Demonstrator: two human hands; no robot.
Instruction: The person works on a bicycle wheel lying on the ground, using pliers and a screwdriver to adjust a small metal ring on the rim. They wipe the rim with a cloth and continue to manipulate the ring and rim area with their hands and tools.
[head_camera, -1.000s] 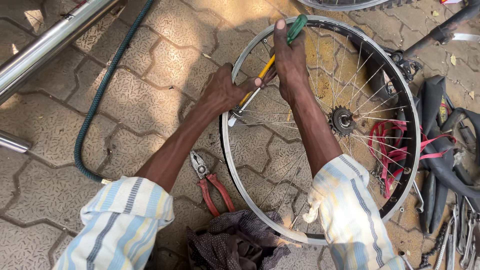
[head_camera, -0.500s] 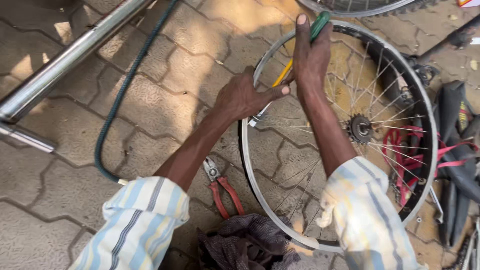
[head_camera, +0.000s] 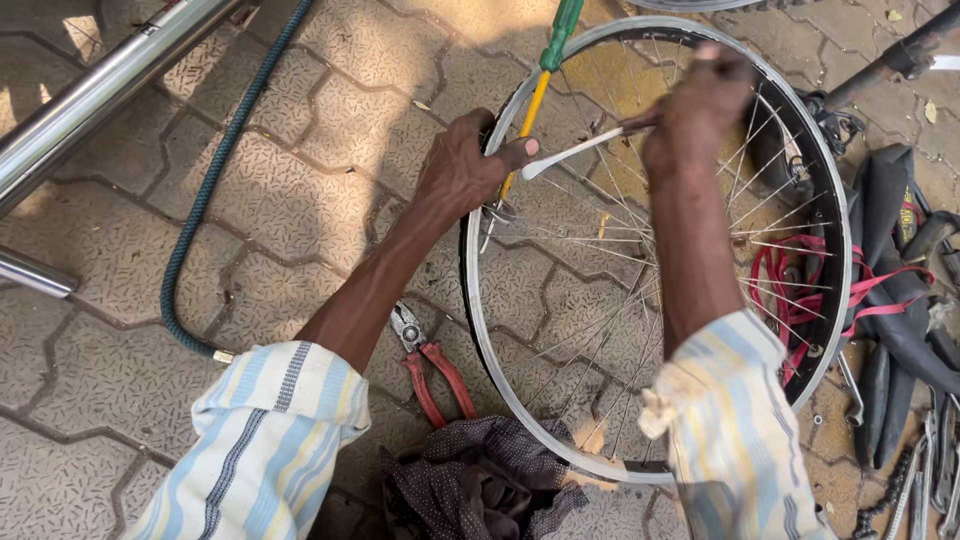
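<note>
Your left hand (head_camera: 462, 170) grips the wheel rim (head_camera: 480, 330), your right hand (head_camera: 695, 110) pinches a thin metal rod (head_camera: 575, 155); tire already off.

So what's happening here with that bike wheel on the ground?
A person is working on a bicycle wheel lying flat on the paving. The left hand presses on the rim beside a screwdriver with a green and yellow handle. The right hand holds a flat metal lever over the spokes. Red-handled pliers and a dark cloth lie near the wheel.
</note>
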